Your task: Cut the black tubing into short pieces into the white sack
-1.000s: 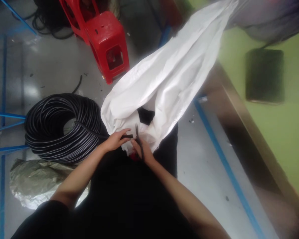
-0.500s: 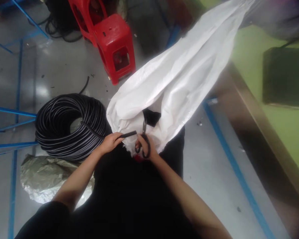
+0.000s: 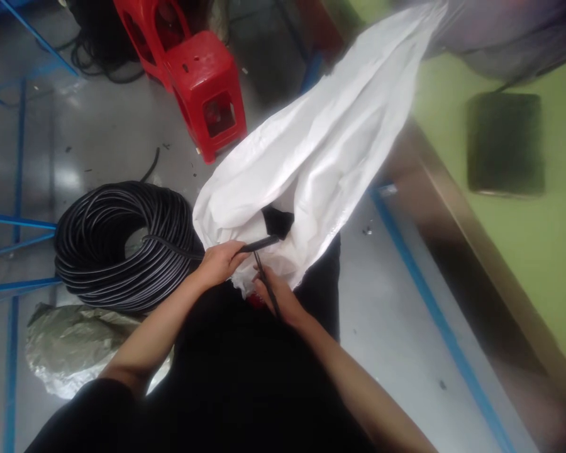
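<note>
My left hand (image 3: 221, 261) is closed around the end of a black cable (image 3: 260, 244), whose free tip sticks out to the right. From that hand the cable runs back to a large black coil (image 3: 122, 245) on the floor. In my right hand (image 3: 282, 296) is a pair of dark scissors (image 3: 266, 282), its blades pointing up at the cable just past my left fingers. Whether the blades touch the cable I cannot tell. Beneath both hands a white woven sack (image 3: 321, 157) lies across my lap and stretches to the upper right.
Red plastic stools (image 3: 207, 82) stand on the floor ahead. A crumpled grey-green plastic bag (image 3: 70, 346) lies below the coil. To the right is a green-topped table (image 3: 509, 251) with a dark square pad (image 3: 505, 143). Blue tape lines (image 3: 424, 296) mark the floor.
My left hand has moved right, and more cable extends beyond it. The scissors have turned from handles facing me to edge-on, with their blades now at the cable. The view has shifted slightly.
</note>
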Demonstrator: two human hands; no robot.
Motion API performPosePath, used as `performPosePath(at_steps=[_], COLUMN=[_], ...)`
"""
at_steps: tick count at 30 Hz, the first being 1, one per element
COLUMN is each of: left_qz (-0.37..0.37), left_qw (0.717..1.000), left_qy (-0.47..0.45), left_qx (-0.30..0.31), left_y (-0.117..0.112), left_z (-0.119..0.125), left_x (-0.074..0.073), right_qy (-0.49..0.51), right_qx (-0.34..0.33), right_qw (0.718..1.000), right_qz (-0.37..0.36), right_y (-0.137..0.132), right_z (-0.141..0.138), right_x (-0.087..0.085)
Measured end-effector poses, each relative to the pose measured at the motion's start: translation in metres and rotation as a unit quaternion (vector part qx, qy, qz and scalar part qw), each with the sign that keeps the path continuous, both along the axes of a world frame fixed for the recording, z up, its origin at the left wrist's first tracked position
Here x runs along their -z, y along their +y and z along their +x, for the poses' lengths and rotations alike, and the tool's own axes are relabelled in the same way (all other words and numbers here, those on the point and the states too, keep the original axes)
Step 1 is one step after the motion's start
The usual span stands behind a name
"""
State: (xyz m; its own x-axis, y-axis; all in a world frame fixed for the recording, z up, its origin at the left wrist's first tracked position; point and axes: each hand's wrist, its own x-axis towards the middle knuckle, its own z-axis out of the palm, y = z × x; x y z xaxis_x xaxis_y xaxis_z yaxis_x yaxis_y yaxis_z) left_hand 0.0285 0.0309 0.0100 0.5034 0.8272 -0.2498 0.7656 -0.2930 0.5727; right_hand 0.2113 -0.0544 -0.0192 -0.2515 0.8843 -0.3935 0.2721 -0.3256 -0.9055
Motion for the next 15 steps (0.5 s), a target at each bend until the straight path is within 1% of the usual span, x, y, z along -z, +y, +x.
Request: performPosePath(at_steps=[4, 10, 13, 15], left_qz=[-0.028, -0.05, -0.056, -0.059], left_qw=[0.999, 0.999, 0.998, 0.997], left_qy=[0.018, 0.008, -0.011, -0.019], left_qx=[0.023, 0.017, 0.025, 0.038], left_y=[-0.007, -0.008, -0.006, -0.005], left_z=[0.003, 0.004, 0.002, 0.0], left_x=[0.009, 0.022, 0.027, 0.028], right_qy=[-0.013, -0.042, -0.051, -0.056], right_qx=[0.018, 0.057, 0.068, 0.063], right_qw=[1.0, 0.996, 0.996, 0.996], right_qz=[-0.006, -0.046, -0.032, -0.025], right_y=[0.0, -0.003, -0.003, -0.004], right_z=[-0.004, -0.013, -0.014, -0.013], right_x=[0.004, 0.005, 0.008, 0.01])
